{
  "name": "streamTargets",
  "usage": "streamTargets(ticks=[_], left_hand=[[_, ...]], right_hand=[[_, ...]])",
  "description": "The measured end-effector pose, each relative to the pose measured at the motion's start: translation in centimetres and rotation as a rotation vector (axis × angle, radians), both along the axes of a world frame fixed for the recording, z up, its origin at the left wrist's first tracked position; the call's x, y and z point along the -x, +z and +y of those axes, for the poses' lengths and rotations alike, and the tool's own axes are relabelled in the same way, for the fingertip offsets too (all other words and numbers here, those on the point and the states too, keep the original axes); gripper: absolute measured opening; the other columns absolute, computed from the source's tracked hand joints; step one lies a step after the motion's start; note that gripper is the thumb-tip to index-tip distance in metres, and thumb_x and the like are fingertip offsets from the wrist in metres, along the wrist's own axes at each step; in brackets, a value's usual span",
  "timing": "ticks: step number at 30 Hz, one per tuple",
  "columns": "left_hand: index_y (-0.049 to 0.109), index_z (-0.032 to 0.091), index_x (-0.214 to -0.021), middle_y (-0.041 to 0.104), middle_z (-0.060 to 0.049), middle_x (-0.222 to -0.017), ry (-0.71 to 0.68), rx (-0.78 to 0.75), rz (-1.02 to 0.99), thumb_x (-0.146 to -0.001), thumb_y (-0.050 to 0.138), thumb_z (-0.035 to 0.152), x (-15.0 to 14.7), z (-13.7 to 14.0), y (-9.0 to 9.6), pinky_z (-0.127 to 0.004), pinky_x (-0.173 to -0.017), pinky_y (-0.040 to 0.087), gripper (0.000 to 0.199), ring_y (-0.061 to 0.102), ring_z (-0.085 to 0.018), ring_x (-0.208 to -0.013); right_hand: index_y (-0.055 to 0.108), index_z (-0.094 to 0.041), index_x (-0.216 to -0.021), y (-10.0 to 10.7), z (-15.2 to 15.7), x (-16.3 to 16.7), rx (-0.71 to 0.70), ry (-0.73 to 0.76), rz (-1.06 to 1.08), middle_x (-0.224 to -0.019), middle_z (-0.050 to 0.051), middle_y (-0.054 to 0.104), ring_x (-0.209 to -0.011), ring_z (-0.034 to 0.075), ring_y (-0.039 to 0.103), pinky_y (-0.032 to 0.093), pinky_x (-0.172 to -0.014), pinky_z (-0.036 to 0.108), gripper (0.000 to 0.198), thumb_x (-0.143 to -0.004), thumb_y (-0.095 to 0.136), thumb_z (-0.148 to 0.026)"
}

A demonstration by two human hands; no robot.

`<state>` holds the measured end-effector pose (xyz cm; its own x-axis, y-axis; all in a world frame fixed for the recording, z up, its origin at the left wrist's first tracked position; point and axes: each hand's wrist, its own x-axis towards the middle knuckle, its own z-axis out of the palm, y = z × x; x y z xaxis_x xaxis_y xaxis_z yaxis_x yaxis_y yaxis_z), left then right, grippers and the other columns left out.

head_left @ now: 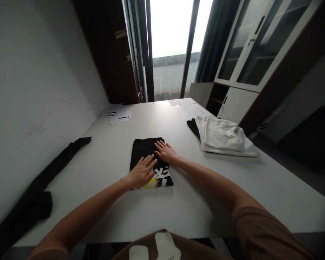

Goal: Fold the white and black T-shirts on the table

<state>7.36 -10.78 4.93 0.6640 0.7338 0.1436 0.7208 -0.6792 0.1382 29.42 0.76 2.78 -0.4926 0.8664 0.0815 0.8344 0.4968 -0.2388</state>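
A black T-shirt [142,147], folded into a flat rectangle, lies on the white table [157,216] in front of me. White lettering and a yellow patch show on its near half. My left hand [142,172] rests flat on the shirt's left and middle part, fingers outstretched, covering some of the print. Higher up, at the right edge of the fold, my right hand [165,151] lies palm down with its fingers spread. Neither hand grips the cloth; both touch its top surface.
Folded white clothes [223,135] are piled at the right, with a black garment [193,126] partly under them. Black clothing [38,198] stretches along the left wall. Papers [116,112] lie at the far left, and more sheets [186,104] at the far right. A glass-door cabinet [249,47] stands behind.
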Motion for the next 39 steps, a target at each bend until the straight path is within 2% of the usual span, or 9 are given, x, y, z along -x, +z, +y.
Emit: streamTargets(ticks=[4, 10, 14, 18, 22, 27, 31, 35, 39], left_hand=[[0.035, 0.038, -0.16, 0.026, -0.002, -0.17, -0.236, 0.059, 0.059, -0.108, 0.04, 0.037, -1.2, -2.3, 1.7, -0.056, -0.127, 0.011, 0.053, 0.017, -0.029, -0.158], [0.035, 0.036, -0.16, 0.03, -0.002, -0.168, -0.425, 0.129, -0.002, -0.106, 0.045, 0.045, -2.5, -3.7, 2.9, -0.06, -0.126, 0.003, 0.056, 0.023, -0.031, -0.157], [0.051, 0.031, -0.151, 0.052, -0.004, -0.155, -0.495, 0.184, -0.186, -0.107, 0.044, 0.039, -2.2, -4.1, 3.0, -0.052, -0.127, 0.017, 0.046, 0.042, -0.026, -0.148], [0.072, 0.023, -0.124, 0.071, -0.008, -0.13, -0.233, 0.155, -0.529, -0.107, 0.037, 0.03, -1.4, -3.8, 2.2, -0.041, -0.116, 0.042, 0.039, 0.063, -0.021, -0.126], [0.066, 0.023, -0.135, 0.057, -0.01, -0.149, 0.148, 0.058, -0.421, -0.103, 0.049, 0.036, -0.4, -2.4, 0.8, -0.05, -0.121, 0.035, 0.038, 0.048, -0.027, -0.141], [0.045, 0.036, -0.155, 0.036, -0.004, -0.166, 0.114, 0.1, -0.071, -0.103, 0.049, 0.052, 4.0, 1.5, -0.2, -0.057, -0.126, 0.019, 0.055, 0.027, -0.03, -0.155], [0.038, 0.03, -0.16, 0.028, -0.008, -0.169, 0.414, 0.11, 0.002, -0.105, 0.042, 0.052, 8.5, 4.7, -1.5, -0.06, -0.123, 0.021, 0.059, 0.023, -0.034, -0.156], [0.05, 0.026, -0.152, 0.037, -0.009, -0.165, 0.499, 0.025, -0.085, -0.105, 0.043, 0.048, 9.9, 5.6, -1.9, -0.058, -0.123, 0.024, 0.053, 0.03, -0.032, -0.153], [0.069, 0.024, -0.13, 0.052, -0.006, -0.154, 0.348, -0.093, -0.267, -0.104, 0.042, 0.032, 9.0, 6.0, -0.5, -0.046, -0.125, 0.029, 0.038, 0.042, -0.024, -0.146]], right_hand=[[0.032, -0.021, -0.163, 0.0, 1.3, 0.1, 0.013, 0.005, 0.005, -0.169, 0.007, 0.022, -0.158, 0.026, 0.012, 0.012, -0.128, 0.047, 0.065, -0.106, 0.033, -0.053], [0.034, -0.02, -0.162, 0.0, 1.5, -0.1, -0.008, 0.011, 0.004, -0.169, 0.009, 0.024, -0.158, 0.027, 0.014, 0.015, -0.127, 0.049, 0.065, -0.106, 0.034, -0.054], [0.038, -0.022, -0.161, 0.4, 1.2, 0.7, -0.094, 0.061, 0.028, -0.165, 0.01, 0.033, -0.156, 0.028, 0.023, 0.012, -0.127, 0.053, 0.061, -0.106, 0.04, -0.049], [0.044, -0.03, -0.157, 0.3, 1.3, 1.8, -0.094, 0.245, 0.047, -0.164, 0.005, 0.037, -0.154, 0.025, 0.028, 0.014, -0.127, 0.05, 0.053, -0.107, 0.038, -0.046], [0.043, -0.03, -0.158, -0.2, 2.1, 1.7, -0.064, 0.194, 0.04, -0.167, 0.004, 0.03, -0.156, 0.027, 0.022, 0.015, -0.127, 0.049, 0.06, -0.105, 0.039, -0.058], [0.038, -0.028, -0.161, -0.5, 3.5, -1.0, -0.066, 0.049, 0.013, -0.168, 0.005, 0.026, -0.157, 0.026, 0.021, 0.015, -0.127, 0.047, 0.066, -0.105, 0.032, -0.063], [0.029, -0.026, -0.164, -0.4, 4.4, -3.2, -0.034, -0.046, -0.031, -0.168, 0.008, 0.026, -0.157, 0.028, 0.02, 0.016, -0.127, 0.048, 0.07, -0.105, 0.027, -0.064], [0.032, -0.022, -0.163, -0.4, 3.8, -3.6, -0.056, -0.077, -0.012, -0.166, 0.01, 0.032, -0.155, 0.027, 0.024, 0.017, -0.126, 0.046, 0.069, -0.106, 0.028, -0.06], [0.049, -0.019, -0.153, 0.1, 2.3, -3.3, -0.11, -0.137, 0.072, -0.154, 0.013, 0.05, -0.145, 0.027, 0.042, 0.027, -0.121, 0.042, 0.056, -0.106, 0.038, -0.049]])
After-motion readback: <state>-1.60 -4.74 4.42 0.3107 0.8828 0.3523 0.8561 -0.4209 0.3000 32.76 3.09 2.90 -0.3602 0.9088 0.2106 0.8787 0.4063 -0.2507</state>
